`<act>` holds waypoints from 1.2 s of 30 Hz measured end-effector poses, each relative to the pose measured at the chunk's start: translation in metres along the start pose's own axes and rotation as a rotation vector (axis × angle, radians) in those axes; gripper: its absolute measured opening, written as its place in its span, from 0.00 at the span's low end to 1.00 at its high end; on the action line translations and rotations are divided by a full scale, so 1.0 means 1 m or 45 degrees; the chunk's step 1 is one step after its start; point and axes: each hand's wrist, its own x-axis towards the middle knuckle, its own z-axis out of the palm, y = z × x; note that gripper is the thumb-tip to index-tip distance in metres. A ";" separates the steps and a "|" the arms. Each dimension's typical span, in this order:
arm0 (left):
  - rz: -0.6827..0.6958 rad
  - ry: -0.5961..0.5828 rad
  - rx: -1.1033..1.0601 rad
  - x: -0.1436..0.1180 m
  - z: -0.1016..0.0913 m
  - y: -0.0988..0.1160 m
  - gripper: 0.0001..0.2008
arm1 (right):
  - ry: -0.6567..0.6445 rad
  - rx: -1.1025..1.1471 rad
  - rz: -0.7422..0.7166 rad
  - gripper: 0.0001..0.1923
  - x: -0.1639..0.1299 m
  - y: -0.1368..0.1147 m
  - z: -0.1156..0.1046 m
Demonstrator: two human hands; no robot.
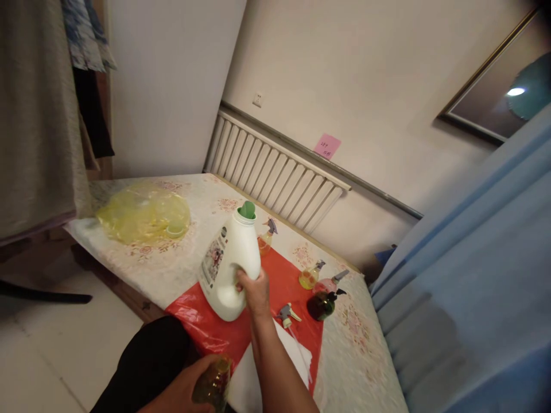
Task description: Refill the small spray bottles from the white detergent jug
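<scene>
R hand (255, 291) grips white jug (229, 265) by its handle, fingers wrapped tight; jug stands upright on red sheet (275, 275), table centre, green cap (247, 210) at 12 o'clock. L hand (189, 387), at 7 o'clock from jug, fingers curled round small amber bottle (214, 383). Spray bottles (321, 289) lie at 3 o'clock; yellow bag (144, 213) at 10 o'clock.

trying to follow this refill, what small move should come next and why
Probably tilt the white jug toward the small bottle. The right hand grips the jug's handle while it stands upright on the red sheet, its green spout up; the left hand holds the small bottle low, near the table's edge, apart from the jug.
</scene>
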 end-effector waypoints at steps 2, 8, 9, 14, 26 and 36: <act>-0.007 0.003 0.000 -0.001 0.001 0.002 0.37 | 0.014 0.014 -0.030 0.12 -0.001 -0.016 -0.017; -0.002 -0.008 -0.003 0.008 0.001 0.010 0.37 | 0.094 -0.064 -0.074 0.13 -0.024 -0.062 -0.085; -0.013 0.005 0.015 0.011 0.000 0.011 0.37 | 0.123 -0.085 -0.062 0.13 -0.030 -0.068 -0.097; -0.030 0.166 0.102 0.037 -0.012 0.021 0.36 | 0.232 -0.217 0.044 0.14 -0.066 -0.084 -0.154; 0.144 0.330 0.136 0.139 -0.031 0.062 0.34 | 0.274 -0.537 0.392 0.23 -0.120 -0.067 -0.225; 0.184 0.181 0.101 0.201 -0.028 0.035 0.35 | 0.145 -0.696 0.583 0.29 -0.111 -0.066 -0.225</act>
